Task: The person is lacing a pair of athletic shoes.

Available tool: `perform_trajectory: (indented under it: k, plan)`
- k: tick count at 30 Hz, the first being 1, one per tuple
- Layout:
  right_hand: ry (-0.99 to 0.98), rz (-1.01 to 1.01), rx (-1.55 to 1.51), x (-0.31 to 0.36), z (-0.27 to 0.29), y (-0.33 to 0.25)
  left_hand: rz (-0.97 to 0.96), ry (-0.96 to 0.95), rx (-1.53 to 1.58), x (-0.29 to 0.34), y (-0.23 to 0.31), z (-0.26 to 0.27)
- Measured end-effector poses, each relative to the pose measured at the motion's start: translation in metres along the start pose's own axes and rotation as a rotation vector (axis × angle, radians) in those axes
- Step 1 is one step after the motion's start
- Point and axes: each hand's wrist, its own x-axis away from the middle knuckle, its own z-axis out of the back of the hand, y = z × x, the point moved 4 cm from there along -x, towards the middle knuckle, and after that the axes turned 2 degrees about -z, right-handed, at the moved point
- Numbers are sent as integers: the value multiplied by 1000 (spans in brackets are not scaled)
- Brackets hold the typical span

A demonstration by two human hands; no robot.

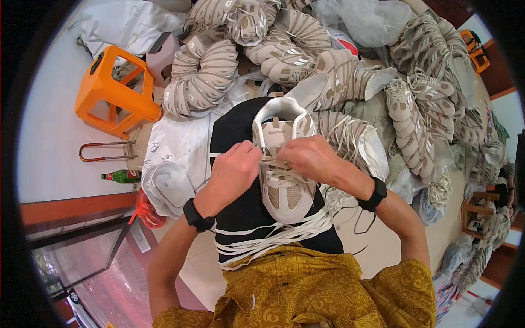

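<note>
A beige and white sneaker (283,199) rests on the black cloth over my lap, its toe pointing toward me. My left hand (239,165) is closed at the left side of the lacing, with a pale shoelace (269,162) pinched in its fingers. On the other side my right hand (310,158) pinches the lace too, close to the tongue (275,131). Lower down, the lace crosses the shoe in several rows. A bundle of loose white laces (273,238) lies across the black cloth (232,129) below the toe.
Nested rows of matching sneakers (203,76) are heaped ahead and to the right (410,123). An orange plastic stool (117,90) stands at the left, with a green bottle (121,176) and red string (146,210) nearer me. A clear plastic bag (363,22) lies at the back.
</note>
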Motion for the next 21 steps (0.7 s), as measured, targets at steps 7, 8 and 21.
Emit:
perform_trajectory:
  k: [7, 8, 21]
  plan:
    - [263, -82, -195, 27, 36, 39, 75, 12, 29, 0, 1, -12]
    - [258, -78, -196, 35, 39, 49, 71, 55, 35, 1, 2, -12]
    - [107, -178, -437, 58, 29, 20, 242, -79, 5, 7, -30, 4]
